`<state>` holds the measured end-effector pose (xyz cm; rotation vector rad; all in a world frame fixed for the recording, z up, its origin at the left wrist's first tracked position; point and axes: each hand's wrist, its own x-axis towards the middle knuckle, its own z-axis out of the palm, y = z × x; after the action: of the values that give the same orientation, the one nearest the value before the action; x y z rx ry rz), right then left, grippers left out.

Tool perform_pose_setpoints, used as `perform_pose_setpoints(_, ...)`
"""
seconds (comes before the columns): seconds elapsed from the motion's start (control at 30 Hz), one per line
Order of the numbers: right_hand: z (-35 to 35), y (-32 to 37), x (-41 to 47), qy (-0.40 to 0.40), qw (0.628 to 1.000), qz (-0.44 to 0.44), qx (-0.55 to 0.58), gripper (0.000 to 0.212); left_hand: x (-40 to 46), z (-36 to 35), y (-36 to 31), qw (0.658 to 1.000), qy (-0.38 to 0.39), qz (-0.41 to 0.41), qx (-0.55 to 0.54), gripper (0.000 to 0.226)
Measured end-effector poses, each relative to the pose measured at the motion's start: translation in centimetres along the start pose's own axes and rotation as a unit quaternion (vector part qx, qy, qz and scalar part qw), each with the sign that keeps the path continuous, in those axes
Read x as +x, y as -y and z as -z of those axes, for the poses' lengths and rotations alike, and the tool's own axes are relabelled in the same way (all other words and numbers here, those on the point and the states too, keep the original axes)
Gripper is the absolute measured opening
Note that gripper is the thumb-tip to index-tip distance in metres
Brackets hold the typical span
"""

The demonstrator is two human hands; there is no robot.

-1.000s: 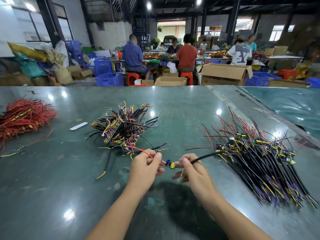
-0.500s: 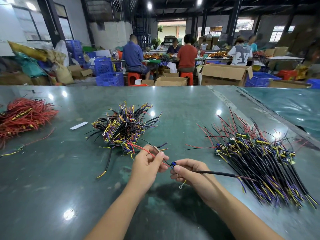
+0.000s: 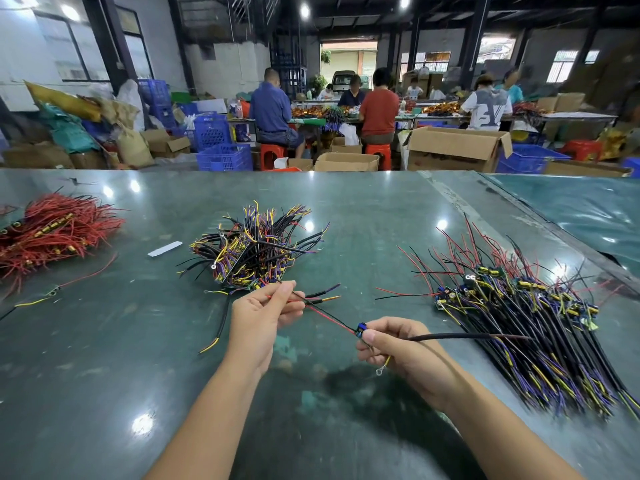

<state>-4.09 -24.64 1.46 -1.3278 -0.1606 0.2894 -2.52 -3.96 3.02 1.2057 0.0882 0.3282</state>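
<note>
One harness (image 3: 332, 318) in work above worktop (image 3: 104, 358) centre: left hand (image 3: 258, 317) pinches its red-black leads (image 3: 313, 305), right hand (image 3: 398, 348) pinches its blue plug (image 3: 361, 329); combed pile (image 3: 536, 323) at 3 o'clock seemingly done, tangled heap (image 3: 256, 251) at 12 o'clock seemingly left.

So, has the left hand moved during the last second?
Yes. The left hand has gone left and away from the person, nearer the tangled wire pile, which stays put, drawing the red and black wires out.
</note>
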Motion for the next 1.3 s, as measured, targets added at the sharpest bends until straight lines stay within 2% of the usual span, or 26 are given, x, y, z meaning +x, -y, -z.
perform_pose_setpoints(0.33, 1.7, 1.3, -0.3, -0.012, 0.993, 0.035, -0.109, 0.003, 0.6, 1.5, 0.0, 0.988, 0.072, 0.048, 0.129, 0.010)
perform_pose_setpoints(0.43, 1.6, 1.1, -0.2, -0.009, 0.995, 0.036, -0.094, 0.002, 0.5, 1.3, -0.3, 0.995, 0.068, 0.063, 0.037, 0.010)
perform_pose_setpoints(0.5, 1.4, 0.9, 0.0, -0.026, 0.997, 0.050, -0.060, 0.003, 0.2, 0.7, -0.7, 0.987, 0.095, 0.095, -0.089, 0.028)
perform_pose_setpoints(0.57, 1.2, 0.7, 0.2, -0.050, 0.996, 0.068, -0.014, 0.005, -0.3, 0.1, -0.7, 0.971, 0.138, 0.140, -0.138, 0.054)
perform_pose_setpoints(0.6, 1.1, 0.5, 0.2, -0.054, 0.996, 0.076, 0.002, 0.006, -0.8, -0.4, -0.5, 0.968, 0.163, 0.156, -0.115, 0.060)
perform_pose_setpoints(0.67, 0.8, 0.3, 0.2, -0.045, 0.996, 0.082, 0.003, 0.006, -1.8, -1.4, 0.2, 0.965, 0.206, 0.161, -0.030, 0.059)
perform_pose_setpoints(0.77, 0.3, -0.1, 0.1, -0.015, 0.996, 0.079, -0.044, 0.010, -3.0, -2.4, 1.6, 0.956, 0.254, 0.094, 0.115, 0.033)
perform_pose_setpoints(0.8, 0.1, -0.2, 0.0, -0.003, 0.995, 0.078, -0.059, 0.009, -3.3, -2.6, 1.9, 0.951, 0.258, 0.067, 0.154, 0.021)
perform_pose_setpoints(0.83, 0.0, -0.2, 0.0, 0.006, 0.995, 0.077, -0.070, 0.008, -3.4, -2.7, 2.1, 0.950, 0.256, 0.048, 0.175, 0.017)
perform_pose_setpoints(0.93, -0.2, -0.1, -0.2, 0.017, 0.993, 0.078, -0.082, 0.006, -3.4, -2.7, 2.2, 0.955, 0.238, 0.039, 0.173, 0.034)
perform_pose_setpoints(1.17, 0.1, 0.7, -0.4, 0.042, 0.989, 0.077, -0.117, 0.006, -3.1, -2.7, 2.1, 0.956, 0.234, 0.049, 0.168, 0.028)
perform_pose_setpoints(1.3, 0.3, 0.7, -0.5, 0.038, 0.990, 0.070, -0.118, 0.005, -2.7, -2.6, 1.7, 0.972, 0.182, 0.052, 0.139, 0.022)
